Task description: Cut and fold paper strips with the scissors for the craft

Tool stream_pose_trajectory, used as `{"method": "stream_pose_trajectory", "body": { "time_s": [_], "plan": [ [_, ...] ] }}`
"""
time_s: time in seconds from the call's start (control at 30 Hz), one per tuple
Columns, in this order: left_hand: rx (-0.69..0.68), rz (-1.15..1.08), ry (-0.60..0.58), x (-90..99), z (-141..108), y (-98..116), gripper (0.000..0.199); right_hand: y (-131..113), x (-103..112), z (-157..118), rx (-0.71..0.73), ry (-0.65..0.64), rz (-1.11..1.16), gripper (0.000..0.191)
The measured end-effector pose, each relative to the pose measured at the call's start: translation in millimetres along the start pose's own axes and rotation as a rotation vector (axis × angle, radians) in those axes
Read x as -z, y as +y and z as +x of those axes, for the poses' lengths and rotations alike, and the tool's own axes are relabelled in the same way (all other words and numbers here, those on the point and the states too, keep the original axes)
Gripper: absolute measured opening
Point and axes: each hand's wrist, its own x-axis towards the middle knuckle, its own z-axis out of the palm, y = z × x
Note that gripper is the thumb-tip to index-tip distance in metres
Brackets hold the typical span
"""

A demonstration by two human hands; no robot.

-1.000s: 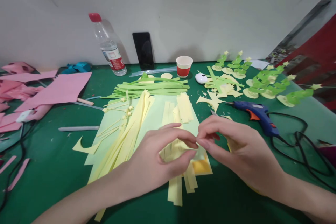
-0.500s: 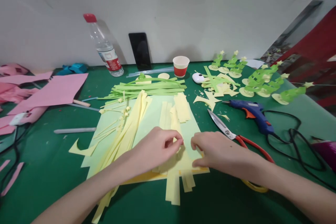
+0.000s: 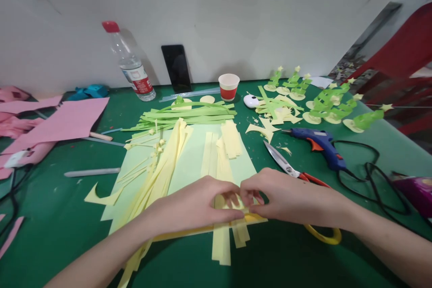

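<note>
My left hand (image 3: 205, 202) and my right hand (image 3: 276, 194) meet over the front of the light green paper sheet (image 3: 189, 162). Their fingertips pinch together on a thin, pale yellow paper strip (image 3: 246, 210), largely hidden by the fingers. Beneath and around them lie several wider yellow strips (image 3: 221, 245), some jutting past the sheet's front edge. A long bundle of yellow strips (image 3: 165, 166) runs along the left of the sheet. Small folded paper stars (image 3: 159, 146) rest beside that bundle. Red-handled scissors (image 3: 283, 162) lie partly under my right forearm.
Green strips (image 3: 189, 114) lie behind the sheet. A blue glue gun (image 3: 319, 144) with a looping cord lies right, near green spiral paper pieces (image 3: 326, 105) topped with stars. Along the wall stand a bottle (image 3: 135, 76), a phone (image 3: 176, 69) and a paper cup (image 3: 228, 87). Pink paper (image 3: 74, 117) lies left.
My right hand has moved left and its fingers have closed in. My left hand has shifted slightly right and down, so the fingertips now meet. The view has shifted a little.
</note>
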Motion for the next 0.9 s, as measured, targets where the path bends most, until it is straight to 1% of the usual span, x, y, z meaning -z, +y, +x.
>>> {"method": "stream_pose_trajectory", "body": {
  "time_s": [0.07,0.13,0.23,0.33,0.47,0.57,0.63,0.7,0.77,0.8,0.83,0.9],
  "plan": [
    [0.004,-0.013,-0.041,-0.1,-0.4,2.0,0.026,-2.6,3.0,1.7,0.007,0.062,0.043,0.018],
    [-0.001,-0.065,-0.04,-1.4,0.0,2.0,0.029,-3.6,4.0,2.7,0.043,0.145,0.046,0.016],
    [-0.028,-0.268,-0.059,-3.4,1.4,0.6,0.033,-4.8,7.2,1.7,0.083,0.25,0.089,0.013],
    [-0.023,-0.388,-0.048,-3.2,2.4,0.6,0.036,-6.1,13.6,-1.1,0.049,0.324,0.189,0.01],
    [0.043,-0.391,-0.019,-0.8,2.3,1.0,0.039,-6.0,23.2,-3.4,-0.02,0.399,0.344,0.002],
    [0.054,-0.372,0.003,-0.1,2.7,-2.1,0.036,-0.6,29.0,-8.7,-0.045,0.494,0.395,0.006],
    [0.055,-0.379,0.019,0.2,3.7,-5.1,0.029,10.5,28.4,-17.8,-0.085,0.537,0.313,0.01],
    [0.058,-0.414,0.048,1.3,4.8,-7.1,0.026,29.1,20.4,-30.9,-0.188,0.52,0.13,0.021],
    [0.055,-0.47,0.069,3.4,5.7,-7.4,0.027,51.7,4.6,-45.1,-0.393,0.442,-0.133,0.035],
    [0.051,-0.495,0.079,4.6,6.0,-7.1,0.029,62.5,-4.9,-51.2,-0.477,0.407,-0.219,0.042],
    [0.049,-0.518,0.087,5.8,6.2,-6.7,0.031,71.9,-14.5,-56.1,-0.541,0.367,-0.266,0.045],
    [0.037,-0.55,0.103,7.7,6.1,-6.4,0.035,84.6,-30.7,-61.7,-0.559,0.362,-0.281,0.048]
  ]
}}
